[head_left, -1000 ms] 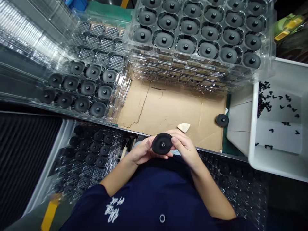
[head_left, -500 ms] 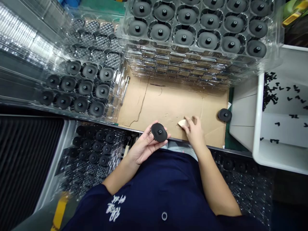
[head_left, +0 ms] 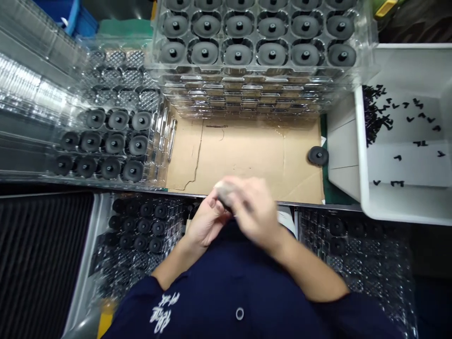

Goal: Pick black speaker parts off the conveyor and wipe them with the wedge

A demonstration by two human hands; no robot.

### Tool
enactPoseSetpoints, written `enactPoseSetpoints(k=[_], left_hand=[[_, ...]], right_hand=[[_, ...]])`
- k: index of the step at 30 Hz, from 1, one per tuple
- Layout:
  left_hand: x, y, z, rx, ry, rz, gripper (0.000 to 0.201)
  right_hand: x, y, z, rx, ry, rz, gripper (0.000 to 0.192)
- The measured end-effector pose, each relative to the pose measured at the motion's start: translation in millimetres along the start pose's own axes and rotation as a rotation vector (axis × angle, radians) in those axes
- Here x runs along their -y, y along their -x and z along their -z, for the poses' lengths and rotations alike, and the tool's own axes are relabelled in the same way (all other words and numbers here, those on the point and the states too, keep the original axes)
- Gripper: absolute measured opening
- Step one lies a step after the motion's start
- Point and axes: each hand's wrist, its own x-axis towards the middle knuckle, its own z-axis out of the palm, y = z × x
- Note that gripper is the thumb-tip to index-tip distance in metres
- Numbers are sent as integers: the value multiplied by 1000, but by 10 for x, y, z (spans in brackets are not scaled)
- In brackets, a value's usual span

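My left hand [head_left: 205, 223] grips a round black plastic disc [head_left: 225, 201], mostly covered by my fingers and my other hand. Over its top lies my right hand [head_left: 257, 214], blurred by motion, its fingers closed on a small pale cream pad [head_left: 220, 186]. The pad is pressed against the disc or right beside it; blur hides the exact contact. Both hands are at the front edge of the cardboard [head_left: 243, 150], close to my body. Another black disc [head_left: 318, 155] with a central stub lies on the cardboard's right edge.
A stack of clear trays [head_left: 254, 77] filled with black discs stands at the back. To the left, a clear tray [head_left: 155, 155] is partly filled with discs. A white bin [head_left: 363, 188] at right holds small black clips [head_left: 377, 113]. More trays of discs [head_left: 141, 226] sit below the table edge.
My right hand has moved left, from the cardboard onto the disc, bringing the pale pad with it. My left hand still holds the disc. The view has shifted slightly.
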Motion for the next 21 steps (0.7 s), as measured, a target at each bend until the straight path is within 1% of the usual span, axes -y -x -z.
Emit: enactPoseSetpoints(k=[2, 4, 5, 8, 9, 10, 11, 13, 14, 16, 18, 19, 21], left_hand=[[2, 16, -28, 10, -38, 3, 63], [11, 33, -81, 0, -48, -10, 62], [19, 39, -115, -3, -51, -16, 58], [34, 51, -214, 60, -81, 8, 45], [29, 55, -238, 88, -88, 15, 45], [21, 59, -256, 102, -90, 19, 48], [12, 63, -271, 99, -91, 24, 52], [7, 73, -301, 65, -97, 42, 59], [15, 77, -318, 56, -102, 56, 58], [41, 91, -348, 71, -112, 76, 53], [51, 115, -352, 107, -118, 85, 50], [43, 131, -340, 118, -118, 91, 50], [7, 166, -300, 119, -106, 117, 53]], right_hand=[[162, 20, 0, 106, -4, 84, 24], [202, 34, 26, 205, 13, 104, 21], [197, 38, 44, 191, 33, 113, 20], [171, 84, 93, -21, 114, 174, 24], [173, 119, 105, -49, 118, 200, 26], [180, 159, 116, -41, 106, 222, 28], [191, 195, 126, -5, 87, 232, 29], [218, 226, 142, 52, 77, 211, 29], [230, 217, 148, 41, 99, 190, 27], [249, 172, 156, -38, 177, 169, 25], [258, 159, 178, -67, 202, 212, 26], [260, 182, 199, -39, 181, 240, 26], [268, 277, 264, 77, 127, 258, 26]])
